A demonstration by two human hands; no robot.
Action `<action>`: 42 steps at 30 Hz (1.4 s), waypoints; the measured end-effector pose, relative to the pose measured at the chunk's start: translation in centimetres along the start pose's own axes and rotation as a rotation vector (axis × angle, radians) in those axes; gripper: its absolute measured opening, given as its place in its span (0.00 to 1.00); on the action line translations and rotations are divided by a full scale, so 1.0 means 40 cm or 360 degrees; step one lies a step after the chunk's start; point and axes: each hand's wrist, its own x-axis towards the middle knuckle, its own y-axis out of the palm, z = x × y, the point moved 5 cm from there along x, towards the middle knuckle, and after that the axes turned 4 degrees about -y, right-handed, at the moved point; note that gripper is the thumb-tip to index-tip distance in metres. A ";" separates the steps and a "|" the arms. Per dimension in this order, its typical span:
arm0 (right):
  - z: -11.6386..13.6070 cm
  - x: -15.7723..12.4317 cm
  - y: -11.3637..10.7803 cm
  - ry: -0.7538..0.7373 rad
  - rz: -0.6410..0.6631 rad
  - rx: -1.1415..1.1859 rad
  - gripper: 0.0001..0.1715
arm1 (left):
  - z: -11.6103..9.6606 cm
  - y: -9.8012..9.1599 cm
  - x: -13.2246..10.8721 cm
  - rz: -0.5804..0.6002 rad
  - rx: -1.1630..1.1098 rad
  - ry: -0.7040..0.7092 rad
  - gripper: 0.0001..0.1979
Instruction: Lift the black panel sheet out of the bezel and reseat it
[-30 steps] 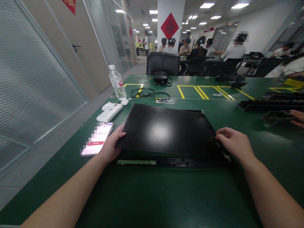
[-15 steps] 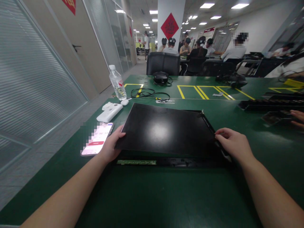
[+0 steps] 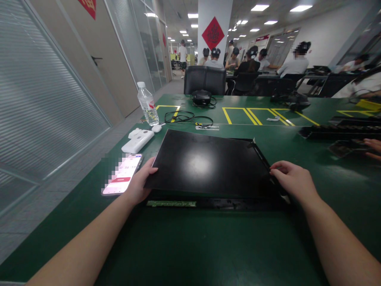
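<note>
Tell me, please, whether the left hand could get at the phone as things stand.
Probably not without letting go: the left hand holds the black panel, though the phone lies close by.

The left hand point(image 3: 139, 182) and right hand point(image 3: 293, 179) are bare. The left arm point(image 3: 89, 234) and right arm point(image 3: 335, 232) are bare too, as far as they show. Both 2 arms look smooth, slim near the hand and wider further back. The left thumb point(image 3: 152, 171) has a round tip.

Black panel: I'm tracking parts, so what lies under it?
Under the panel, a black frame shows past its near and right edges, with a green strip at near left. Whatever else lies beneath is covered.
</note>
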 end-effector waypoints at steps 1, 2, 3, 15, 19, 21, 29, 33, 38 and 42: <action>0.000 0.000 0.000 0.0005 0.0002 0.0002 0.11 | -0.001 0.000 0.000 0.0000 0.0004 0.0004 0.36; -0.001 0.000 0.000 0.0016 0.0008 0.0002 0.12 | -0.001 0.000 -0.001 0.0000 0.0005 0.0005 0.36; -0.001 0.000 0.001 0.0029 0.0015 0.0001 0.12 | -0.002 0.001 -0.001 0.0001 0.0007 0.0009 0.35; -0.005 0.000 0.005 0.0017 0.0010 0.0035 0.12 | -0.021 -0.005 0.006 -0.0058 0.0018 0.0015 0.22; -0.006 0.000 0.004 0.0005 -0.0003 0.0050 0.13 | -0.024 -0.010 0.008 -0.0089 0.0042 0.0017 0.24; -0.007 0.001 0.004 0.0007 0.0000 0.0034 0.13 | -0.025 -0.012 0.008 -0.0091 0.0022 0.0018 0.26; -0.007 0.001 0.002 -0.0019 -0.0029 0.0022 0.13 | -0.026 -0.042 0.015 -0.0272 0.0159 0.0138 0.25; -0.008 0.001 0.003 0.0035 0.0016 0.0024 0.13 | -0.049 -0.064 0.017 -0.0354 0.0551 0.0354 0.21; -0.020 0.005 0.009 0.0094 0.0037 0.0065 0.13 | -0.057 -0.076 0.024 -0.0337 0.1192 0.0554 0.22; -0.026 0.007 0.013 0.0147 0.0064 0.0097 0.14 | -0.038 -0.076 0.034 -0.0265 0.1499 0.0554 0.30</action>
